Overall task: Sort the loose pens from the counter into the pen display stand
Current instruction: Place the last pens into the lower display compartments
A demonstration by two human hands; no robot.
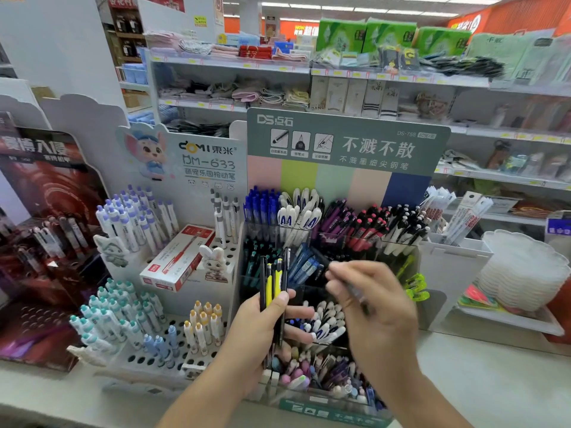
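My left hand (262, 329) grips a bundle of loose pens (273, 282), black and yellow ones, held upright in front of the pen display stand (340, 156). My right hand (374, 307) pinches a single dark pen (355, 291), blurred, over the stand's middle tier. The stand has clear tiered compartments filled with blue, white, purple, red and black pens; its lowest compartment (312, 375) holds pastel ones. Both forearms come in from the bottom edge.
To the left is a white peg-hole stand (173, 350) with purple, teal and yellow pens and a red-and-white pen box (177, 257). A dark display (46, 242) stands far left. White trays (522, 267) are stacked right. Store shelves fill the background.
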